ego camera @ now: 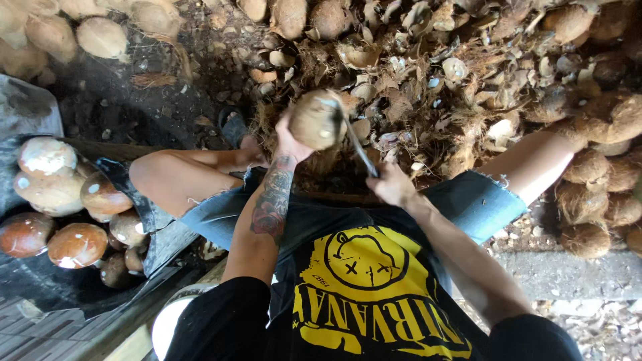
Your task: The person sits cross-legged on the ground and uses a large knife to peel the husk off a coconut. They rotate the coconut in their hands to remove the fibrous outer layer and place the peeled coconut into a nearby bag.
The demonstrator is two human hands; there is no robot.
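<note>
The person's right hand [393,185] is clenched around the handle of a knife [352,138], its blade laid against a coconut [314,120] that the left hand [289,139] grasps from below, above the knees. To the left, a dark tub [144,207] holds peeled coconuts [63,214], brown and white, heaped together. Farther out, a pile of husk scraps [461,80] covers the ground, with unpeeled coconuts [595,194] stacked at the right and more along the top edge.
</note>
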